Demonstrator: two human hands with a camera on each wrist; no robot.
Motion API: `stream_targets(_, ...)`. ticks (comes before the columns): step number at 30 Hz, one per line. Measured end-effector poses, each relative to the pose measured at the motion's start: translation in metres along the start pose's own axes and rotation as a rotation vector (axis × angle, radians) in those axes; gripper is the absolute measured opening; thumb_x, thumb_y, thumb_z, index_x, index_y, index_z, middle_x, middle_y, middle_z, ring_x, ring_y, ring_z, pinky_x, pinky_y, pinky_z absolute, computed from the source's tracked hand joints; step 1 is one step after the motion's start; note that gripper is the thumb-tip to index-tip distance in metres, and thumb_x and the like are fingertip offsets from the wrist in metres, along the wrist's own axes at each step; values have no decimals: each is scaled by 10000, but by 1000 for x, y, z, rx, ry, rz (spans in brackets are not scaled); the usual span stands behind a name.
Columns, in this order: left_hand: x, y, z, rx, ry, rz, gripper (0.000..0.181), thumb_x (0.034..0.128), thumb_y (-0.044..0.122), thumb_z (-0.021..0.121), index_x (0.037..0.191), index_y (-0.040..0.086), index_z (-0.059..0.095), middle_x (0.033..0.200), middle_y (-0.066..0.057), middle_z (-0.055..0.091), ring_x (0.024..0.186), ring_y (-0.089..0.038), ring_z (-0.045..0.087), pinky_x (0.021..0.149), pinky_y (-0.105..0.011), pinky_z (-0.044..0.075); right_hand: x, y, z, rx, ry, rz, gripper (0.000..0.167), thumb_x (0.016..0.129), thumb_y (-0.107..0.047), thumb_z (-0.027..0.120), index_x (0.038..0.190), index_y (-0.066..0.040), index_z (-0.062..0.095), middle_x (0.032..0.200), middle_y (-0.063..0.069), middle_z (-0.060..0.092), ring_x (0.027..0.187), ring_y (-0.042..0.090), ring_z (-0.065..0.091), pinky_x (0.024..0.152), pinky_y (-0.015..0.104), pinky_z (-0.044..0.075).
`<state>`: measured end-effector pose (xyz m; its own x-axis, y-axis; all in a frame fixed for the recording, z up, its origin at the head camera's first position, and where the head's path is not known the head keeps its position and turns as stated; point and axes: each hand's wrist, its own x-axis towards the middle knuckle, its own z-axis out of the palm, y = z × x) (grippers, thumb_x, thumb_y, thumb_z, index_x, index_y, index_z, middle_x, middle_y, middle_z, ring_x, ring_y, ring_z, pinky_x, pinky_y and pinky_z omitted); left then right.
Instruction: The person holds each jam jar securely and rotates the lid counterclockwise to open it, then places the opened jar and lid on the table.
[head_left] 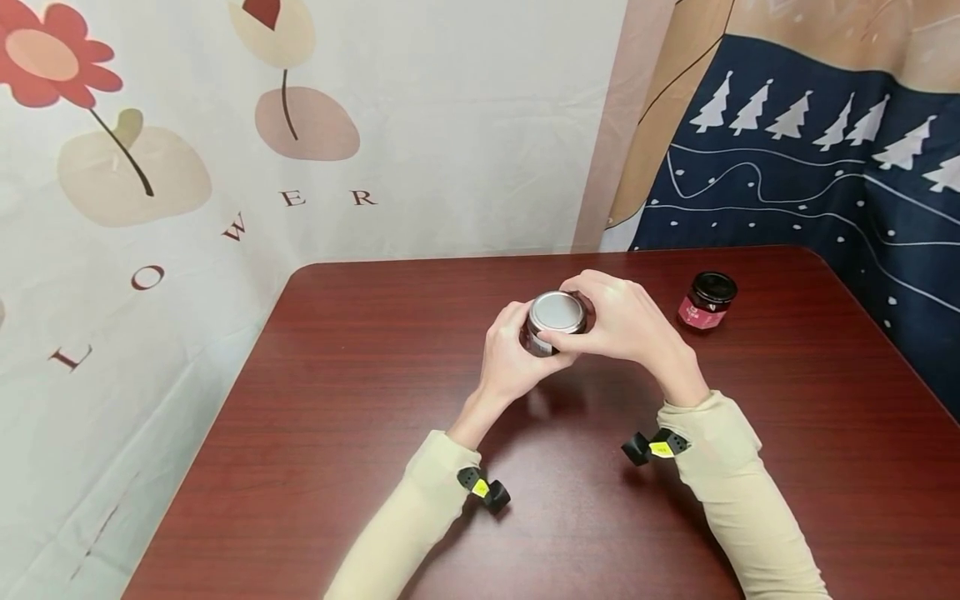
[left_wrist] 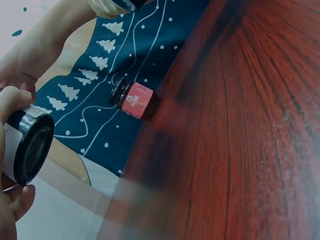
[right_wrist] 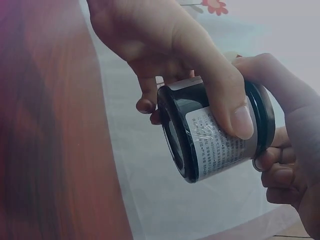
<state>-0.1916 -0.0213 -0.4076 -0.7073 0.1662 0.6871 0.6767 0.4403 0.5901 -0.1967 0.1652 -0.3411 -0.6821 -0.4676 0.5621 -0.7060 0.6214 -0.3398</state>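
A dark glass jar (head_left: 557,312) with a white printed label (right_wrist: 217,142) is held up over the table. Its lid looks shiny and grey from above, but dark in the right wrist view. My left hand (head_left: 516,354) grips the jar's body, the thumb lying across the label. At the lid end, my right hand (head_left: 626,321) curls its fingers and thumb round the rim. The left wrist view shows the jar's dark underside (left_wrist: 37,150) tilted toward the camera. Whether the lid has turned cannot be seen.
A second jar (head_left: 707,300), with a black lid and pink label, stands on the dark red wooden table (head_left: 315,433) near the far right corner. Behind the table hang a pale flower-print cloth (head_left: 465,125) and a navy cloth with white trees (head_left: 810,179).
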Motion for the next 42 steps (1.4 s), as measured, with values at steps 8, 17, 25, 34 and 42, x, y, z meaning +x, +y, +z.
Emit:
stream_targets(8,-1,0,-7,0,-2,6,602,651,252,913,1153,17,679,974,-87,653,911,-227,622,797,-361,531,3,-5,2,14,4,-2,507,724,-432,872,1035,-68,703,900,14,662,733,130,580,647,341,507)
stream_targets(17,-6,-2,-11,13,-18,-19,604,635,248,907,1148,22,683,963,-74,647,902,-222,613,786,-353,521,0,-9,7,12,8,-17,510,736,-426,866,1044,-58,695,910,21,664,744,136,592,655,340,515)
stream_targets(25,-7,-1,-13,39,-19,-12,608,629,251,906,1144,21,680,962,-78,648,900,-226,611,784,-365,521,-4,-10,11,18,18,-1,482,762,-439,837,1055,-87,688,902,-15,633,747,107,543,655,322,500)
stream_targets(34,-5,0,-15,68,1,2,609,627,262,903,1137,17,677,955,-82,650,895,-237,608,780,-366,520,-5,-12,14,48,29,18,499,769,-411,846,1089,-73,667,952,-1,646,785,123,547,686,329,505)
stream_targets(42,-5,3,-15,115,29,-1,630,622,288,911,1137,10,678,958,-93,654,905,-250,615,779,-376,532,-2,-15,15,56,36,32,554,780,-418,835,1140,-48,635,1014,37,652,834,155,573,733,357,517)
